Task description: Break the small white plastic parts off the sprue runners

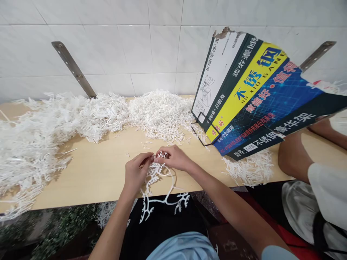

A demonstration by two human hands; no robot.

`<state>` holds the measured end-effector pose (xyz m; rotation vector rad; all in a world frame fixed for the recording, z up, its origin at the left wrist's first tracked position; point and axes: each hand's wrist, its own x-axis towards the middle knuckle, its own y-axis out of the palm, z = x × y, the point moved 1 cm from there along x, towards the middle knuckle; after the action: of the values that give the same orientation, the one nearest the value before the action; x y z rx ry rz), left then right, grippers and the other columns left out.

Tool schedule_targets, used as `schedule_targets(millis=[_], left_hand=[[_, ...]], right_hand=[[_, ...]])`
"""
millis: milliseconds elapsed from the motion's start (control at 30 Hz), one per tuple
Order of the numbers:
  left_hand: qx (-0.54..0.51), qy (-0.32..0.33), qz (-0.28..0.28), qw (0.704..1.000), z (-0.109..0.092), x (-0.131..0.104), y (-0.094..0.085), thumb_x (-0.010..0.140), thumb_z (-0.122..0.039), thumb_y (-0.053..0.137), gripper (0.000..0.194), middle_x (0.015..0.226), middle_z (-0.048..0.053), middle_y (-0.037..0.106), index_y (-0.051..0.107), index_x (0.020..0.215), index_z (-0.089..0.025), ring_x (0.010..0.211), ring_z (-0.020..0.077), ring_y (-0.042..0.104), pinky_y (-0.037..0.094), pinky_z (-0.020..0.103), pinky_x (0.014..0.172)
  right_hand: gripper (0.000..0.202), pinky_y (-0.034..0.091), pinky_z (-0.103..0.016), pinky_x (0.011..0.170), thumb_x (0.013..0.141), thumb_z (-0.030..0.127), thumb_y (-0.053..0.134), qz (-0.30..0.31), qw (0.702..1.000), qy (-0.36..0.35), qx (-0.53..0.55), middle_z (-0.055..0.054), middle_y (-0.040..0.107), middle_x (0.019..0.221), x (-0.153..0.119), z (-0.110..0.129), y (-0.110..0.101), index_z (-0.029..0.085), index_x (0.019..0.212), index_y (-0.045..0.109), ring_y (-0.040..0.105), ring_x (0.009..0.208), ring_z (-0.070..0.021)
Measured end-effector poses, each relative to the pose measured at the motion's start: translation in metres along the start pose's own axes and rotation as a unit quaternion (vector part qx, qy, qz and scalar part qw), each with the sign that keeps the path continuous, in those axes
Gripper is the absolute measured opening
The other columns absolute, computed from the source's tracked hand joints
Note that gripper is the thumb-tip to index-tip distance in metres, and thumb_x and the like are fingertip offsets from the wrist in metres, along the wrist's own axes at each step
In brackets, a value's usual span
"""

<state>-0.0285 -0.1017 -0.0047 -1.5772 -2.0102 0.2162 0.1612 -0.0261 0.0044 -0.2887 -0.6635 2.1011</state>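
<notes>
White everywhere: plain white on the branching sprig (155, 169) at the near edge of the desk (92, 173), white on the long heap (29, 144) by the left edge, white on the mound (159, 108) at the far edge! The desk itself is pale yellowish tan. And what a blaze from the cardboard box (249, 94): yellow band with blue characters, speckled blue panel lettered in red, dark strips printed white. Behind, wall tiles (108, 50), white, faintly veined grey.
</notes>
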Motion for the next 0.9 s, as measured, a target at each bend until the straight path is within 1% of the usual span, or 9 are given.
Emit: schedule_targets(millis=[133,200,267,367,467,533,600,733,900], left_hand=[[0.018,0.025,0.001,1.0,0.0,0.001,0.002,0.095,-0.029,0.06,0.018,0.099,0.004,0.079,0.074,0.105,-0.022,0.086,0.0188,0.074,0.059,0.03,0.079],[0.034,0.039,0.018,0.998,0.001,0.004,0.003,0.095,-0.027,0.057,0.019,0.1,0.005,0.077,0.072,0.106,-0.022,0.087,0.0187,0.073,0.058,0.03,0.078],[0.055,0.058,0.053,0.995,0.0,0.006,0.006,0.097,-0.025,0.054,0.02,0.1,0.006,0.075,0.071,0.107,-0.021,0.085,0.0182,0.071,0.056,0.03,0.077],[0.084,0.083,0.115,0.986,0.0,0.008,0.01,0.098,-0.025,0.052,0.022,0.098,0.007,0.071,0.071,0.109,-0.02,0.085,0.0187,0.068,0.054,0.03,0.077],[0.111,0.102,0.144,0.978,0.001,0.008,0.012,0.1,-0.025,0.051,0.021,0.093,0.007,0.068,0.07,0.107,-0.02,0.085,0.0199,0.066,0.052,0.031,0.077],[0.135,0.112,0.139,0.975,0.002,0.007,0.013,0.101,-0.023,0.048,0.021,0.091,0.007,0.067,0.069,0.101,-0.02,0.083,0.0207,0.064,0.051,0.032,0.076],[0.152,0.117,0.117,0.974,0.003,0.006,0.013,0.101,-0.021,0.047,0.021,0.089,0.007,0.067,0.068,0.096,-0.02,0.083,0.0213,0.064,0.05,0.033,0.075],[0.183,0.12,0.09,0.972,0.006,0.003,0.013,0.101,-0.02,0.049,0.019,0.087,0.005,0.069,0.067,0.094,-0.02,0.081,0.0202,0.065,0.047,0.031,0.072],[0.258,0.144,0.089,0.951,0.005,-0.001,0.012,0.102,-0.023,0.048,0.023,0.084,0.004,0.068,0.068,0.092,-0.021,0.075,0.019,0.064,0.043,0.03,0.066]], right_hand=[[0.012,0.041,-0.025,0.069,0.089,0.028,0.07,-0.045,0.995,-0.053,-0.077,0.0,0.075,0.083,0.0,-0.002,0.008,0.025,0.098,0.077,0.064,0.075,-0.0154],[0.015,0.043,-0.026,0.075,0.089,0.018,0.065,-0.062,0.99,-0.084,-0.089,-0.001,0.077,0.092,0.0,-0.002,0.01,0.024,0.097,0.076,0.067,0.083,-0.0165],[0.017,0.043,-0.026,0.077,0.089,0.014,0.063,-0.062,0.989,-0.103,-0.09,-0.001,0.078,0.095,-0.001,-0.003,0.009,0.024,0.096,0.076,0.067,0.085,-0.0168],[0.015,0.043,-0.026,0.075,0.089,0.014,0.064,-0.058,0.989,-0.109,-0.079,-0.001,0.077,0.093,-0.002,-0.003,0.004,0.023,0.094,0.075,0.066,0.082,-0.0162],[0.014,0.044,-0.026,0.078,0.089,0.013,0.062,-0.053,0.991,-0.117,-0.046,-0.001,0.076,0.092,-0.004,-0.003,-0.002,0.021,0.092,0.073,0.066,0.083,-0.016],[0.012,0.044,-0.026,0.077,0.09,0.014,0.063,-0.054,0.991,-0.113,-0.036,-0.001,0.075,0.088,-0.004,-0.003,-0.004,0.021,0.09,0.073,0.066,0.08,-0.0154],[0.006,0.041,-0.025,0.072,0.09,0.022,0.068,-0.056,0.992,-0.096,-0.059,0.0,0.072,0.08,-0.003,-0.004,-0.003,0.021,0.089,0.073,0.063,0.074,-0.0151],[0.016,0.036,-0.026,0.068,0.085,0.038,0.078,-0.016,0.985,-0.098,-0.142,0.0,0.071,0.074,0.002,-0.01,0.004,0.023,0.087,0.076,0.061,0.072,-0.0162],[0.011,0.034,-0.027,0.068,0.09,0.034,0.075,0.021,0.98,-0.119,-0.161,-0.003,0.074,0.08,0.003,-0.015,0.006,0.024,0.089,0.078,0.063,0.077,-0.0174]])
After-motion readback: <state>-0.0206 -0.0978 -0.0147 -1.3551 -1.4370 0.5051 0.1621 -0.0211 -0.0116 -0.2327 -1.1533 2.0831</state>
